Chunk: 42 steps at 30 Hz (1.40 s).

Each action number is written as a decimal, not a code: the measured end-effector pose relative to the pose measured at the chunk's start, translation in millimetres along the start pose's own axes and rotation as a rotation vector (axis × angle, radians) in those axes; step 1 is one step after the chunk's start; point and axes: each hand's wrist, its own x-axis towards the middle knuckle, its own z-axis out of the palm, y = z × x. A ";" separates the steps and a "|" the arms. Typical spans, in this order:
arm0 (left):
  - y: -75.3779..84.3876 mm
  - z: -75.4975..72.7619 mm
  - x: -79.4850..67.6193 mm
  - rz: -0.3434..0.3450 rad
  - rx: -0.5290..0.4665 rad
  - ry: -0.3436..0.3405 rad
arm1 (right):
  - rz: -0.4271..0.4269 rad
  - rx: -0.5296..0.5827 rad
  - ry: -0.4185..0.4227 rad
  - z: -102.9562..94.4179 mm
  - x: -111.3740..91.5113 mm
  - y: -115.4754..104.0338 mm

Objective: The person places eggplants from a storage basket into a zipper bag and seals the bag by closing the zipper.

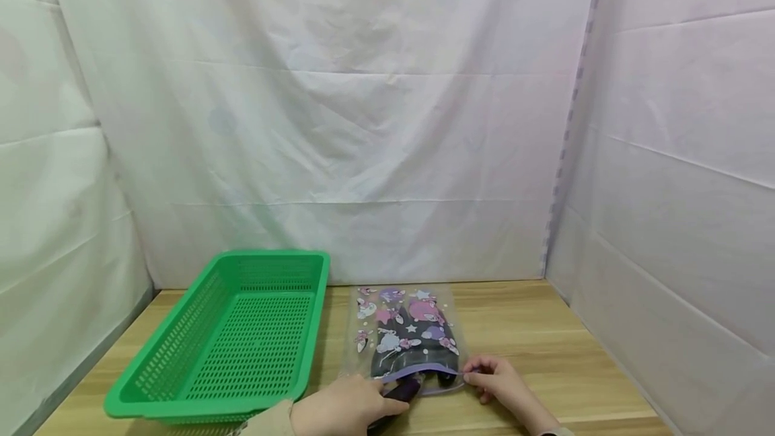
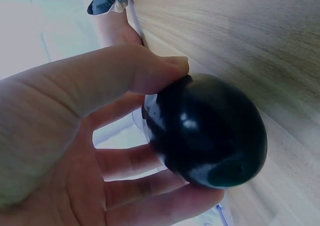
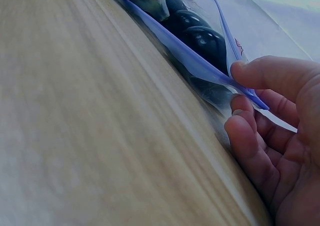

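Observation:
A clear zip bag point(image 1: 363, 308) printed with stars and cartoon figures lies flat on the table, its purple-edged mouth facing me. Inside are several dark eggplants point(image 3: 202, 40), partly covered by the print. My left hand point(image 1: 345, 406) grips another eggplant point(image 2: 210, 131) between thumb and fingers. That eggplant points into the mouth of the bag, its rounded end toward me. At the mouth's right corner, my right hand point(image 1: 493, 382) pinches the purple zip strip point(image 3: 255, 96) between thumb and fingers, and the mouth gapes.
To the left of the bag stands a green plastic basket point(image 1: 200, 409) with a slotted bottom. The wood-grain table point(image 1: 533, 328) extends to the right of the bag. White cloth point(image 1: 375, 120) hangs at the back and on both sides.

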 end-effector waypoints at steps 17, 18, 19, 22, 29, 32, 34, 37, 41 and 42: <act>-0.9 11.6 6.0 -0.047 0.035 -0.010 | 0.015 0.000 0.007 -1.0 -0.5 0.6; -0.7 12.0 7.0 -0.054 0.035 -0.016 | 0.014 0.001 0.009 -1.2 -0.3 0.9; -0.4 12.5 7.8 -0.059 0.043 -0.014 | 0.013 0.000 0.011 -1.3 -0.2 1.0; 1.0 13.0 10.0 -0.076 0.049 -0.010 | 0.013 -0.002 0.013 -1.2 0.0 1.0; 3.0 12.6 12.9 -0.078 -0.019 -0.003 | 0.018 0.001 0.012 -0.3 -1.0 -0.5; 3.3 13.7 14.7 -0.078 -0.042 0.001 | 0.013 0.010 0.009 0.5 -3.2 -5.2; 4.0 14.2 16.4 -0.081 -0.050 0.005 | 0.009 0.014 0.006 1.2 -5.3 -10.7; 6.0 14.7 19.8 -0.091 -0.061 0.016 | 0.002 0.018 0.004 2.3 -7.8 -17.3; 9.9 14.8 23.6 -0.119 -0.079 0.023 | 0.015 0.017 0.005 2.4 -5.6 -12.0; 10.8 14.7 24.4 -0.126 -0.083 0.021 | 0.018 0.014 0.005 2.3 -4.4 -9.4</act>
